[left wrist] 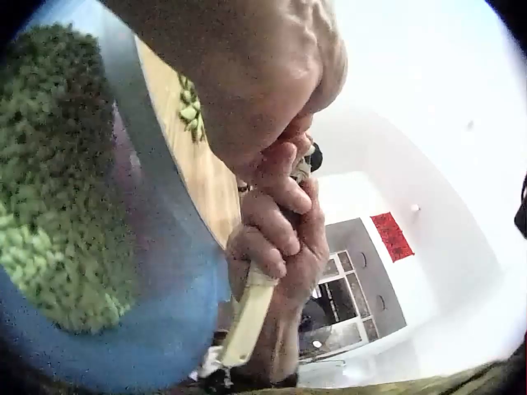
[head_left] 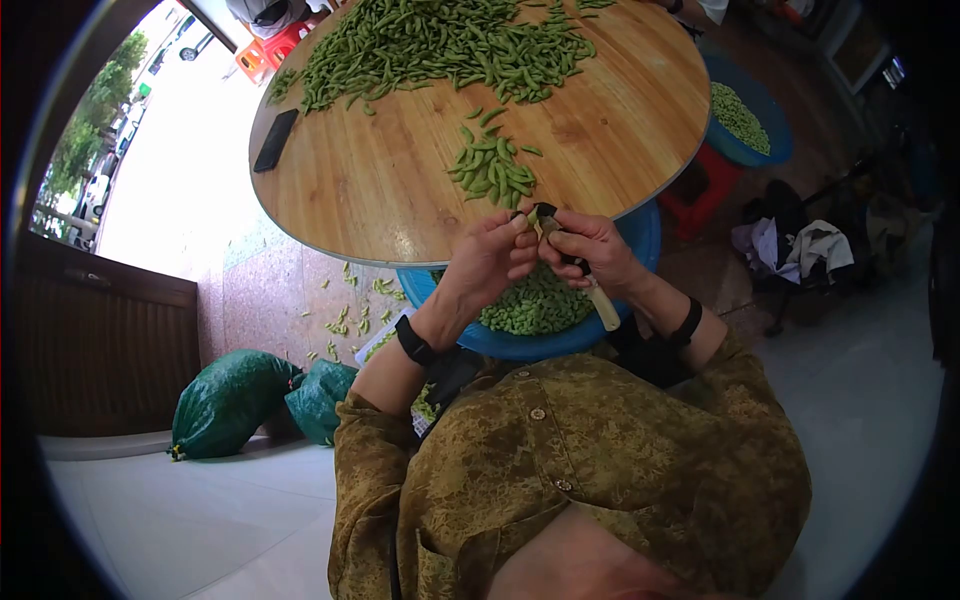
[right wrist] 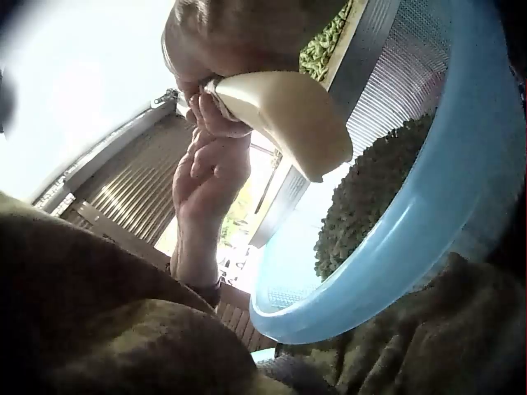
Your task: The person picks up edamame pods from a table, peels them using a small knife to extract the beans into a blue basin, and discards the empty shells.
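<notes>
Both hands meet over the blue basket (head_left: 540, 349), just off the table's near edge. My right hand (head_left: 600, 252) grips a tool by its cream handle (head_left: 604, 308), which sticks out below the fist; the working end is hidden among the fingers. My left hand (head_left: 490, 258) pinches a small yellow-green pod (head_left: 534, 222) against the right fingertips. Black coverings (head_left: 545, 210) show at the fingertips. Shelled green beans (head_left: 535, 305) fill much of the basket below. A small heap of green pods (head_left: 492, 172) lies on the table just beyond the hands.
A large pile of pods (head_left: 430, 45) covers the far side of the round wooden table (head_left: 630, 110). A black phone (head_left: 275, 140) lies at its left edge. Another blue basin (head_left: 775, 120) holds beans at right. Green sacks (head_left: 235, 400) and scattered pods (head_left: 340, 325) are on the floor at left.
</notes>
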Demonstrator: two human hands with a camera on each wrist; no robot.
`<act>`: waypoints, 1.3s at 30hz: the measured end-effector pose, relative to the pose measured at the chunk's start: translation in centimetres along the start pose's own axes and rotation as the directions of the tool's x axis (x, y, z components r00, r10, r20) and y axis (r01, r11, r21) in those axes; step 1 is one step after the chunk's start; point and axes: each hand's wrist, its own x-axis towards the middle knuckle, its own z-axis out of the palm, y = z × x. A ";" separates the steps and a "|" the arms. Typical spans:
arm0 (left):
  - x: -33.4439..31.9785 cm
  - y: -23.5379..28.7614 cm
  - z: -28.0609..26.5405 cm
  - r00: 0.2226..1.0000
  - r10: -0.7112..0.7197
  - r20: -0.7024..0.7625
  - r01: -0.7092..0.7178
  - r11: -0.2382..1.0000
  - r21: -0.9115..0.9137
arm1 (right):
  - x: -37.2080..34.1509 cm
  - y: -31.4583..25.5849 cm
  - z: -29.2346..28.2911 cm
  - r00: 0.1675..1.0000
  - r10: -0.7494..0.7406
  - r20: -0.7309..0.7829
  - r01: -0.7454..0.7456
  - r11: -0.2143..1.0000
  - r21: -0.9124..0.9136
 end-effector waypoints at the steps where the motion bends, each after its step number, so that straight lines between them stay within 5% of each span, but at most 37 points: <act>1: 0.2 -0.2 -0.5 0.995 -0.060 0.075 0.068 0.993 -0.099 | -0.1 -0.2 -0.1 1.000 -0.004 0.013 0.004 1.000 -0.017; 5: 0.2 -0.3 -1.3 0.975 -0.141 0.175 0.169 0.972 -0.162 | 0.3 0.8 -2.1 0.993 0.026 0.113 -0.013 0.993 -0.114; 6: 0.0 -0.5 -1.0 0.975 -0.143 0.171 0.171 0.971 -0.166 | 0.5 1.3 -2.1 0.932 -0.310 0.189 0.360 0.728 -0.583; 7: -0.4 -0.6 -0.4 0.992 -0.114 0.057 0.119 0.989 -0.086 | 0.5 1.6 -1.8 0.755 -0.512 0.410 0.548 0.149 -0.823; 9: -0.1 -0.6 0.1 0.997 -0.070 -0.046 0.070 0.997 0.011 | 0.2 0.9 -1.2 0.818 -0.456 0.351 0.490 0.233 -0.840; 11: 0.2 -0.7 -0.2 0.980 0.135 -0.148 -0.075 0.932 0.354 | 0.3 0.3 -0.8 0.950 -0.285 0.131 0.294 0.662 -0.690; 12: -0.1 -0.8 -0.5 0.979 0.133 -0.155 -0.071 0.933 0.352 | 0.4 0.6 -1.1 0.951 -0.279 0.131 0.290 0.667 -0.686; 14: -0.7 0.1 -1.6 0.887 0.463 0.009 -0.236 0.436 0.868 | 0.8 0.4 -2.8 0.999 -0.001 -0.038 -0.021 0.815 -0.579; 16: -3.9 2.9 -0.8 0.818 0.510 0.267 -0.104 -0.324 0.940 | 0.2 -0.3 -3.2 0.992 -0.037 -0.117 -0.022 0.886 -0.463; 18: -7.7 5.7 -1.5 0.967 0.233 0.106 0.060 -0.609 0.791 | -0.1 -0.5 -4.0 0.967 -0.069 -0.244 -0.012 0.949 -0.316; 19: -9.0 6.5 -2.2 0.983 0.178 0.041 0.088 -0.656 0.749 | -0.3 -0.6 -4.0 0.967 -0.074 -0.244 -0.006 0.950 -0.313; 21: -9.2 7.8 -2.7 0.982 0.127 0.138 0.012 -0.775 0.632 | -0.7 -0.6 -3.6 0.957 -0.052 -0.286 -0.043 0.948 -0.317; 22: -8.1 8.0 -2.5 0.982 0.128 0.137 0.014 -0.779 0.627 | -0.5 -0.4 -3.4 0.958 -0.055 -0.282 -0.039 0.949 -0.314; 24: -3.7 7.3 -1.7 0.928 0.230 0.295 -0.173 -0.434 0.884 | 0.1 0.1 -3.0 0.980 -0.034 -0.197 -0.038 0.936 -0.351; 26: 0.9 5.1 -2.1 0.854 0.443 0.274 -0.096 -0.382 0.919 | 0.7 0.5 -3.0 0.984 -0.029 -0.176 -0.033 0.940 -0.340; 31: 6.5 2.7 -2.9 0.729 0.638 0.250 -0.053 -0.312 0.949 | 0.6 0.2 -3.0 0.978 -0.061 -0.201 -0.012 0.940 -0.342; 35: 7.3 3.0 -3.3 0.751 0.595 0.285 -0.104 -0.319 0.942 | 0.6 0.8 -3.7 0.983 -0.021 -0.181 -0.042 0.940 -0.337; 37: 7.3 3.9 -3.5 0.868 0.379 0.321 -0.144 -0.426 0.893 | 0.6 0.7 -3.5 0.982 -0.026 -0.190 -0.042 0.938 -0.343; 39: 7.1 4.6 -3.7 0.881 0.328 0.342 -0.179 -0.436 0.882 | 0.6 0.6 -3.5 0.981 -0.029 -0.194 -0.039 0.940 -0.338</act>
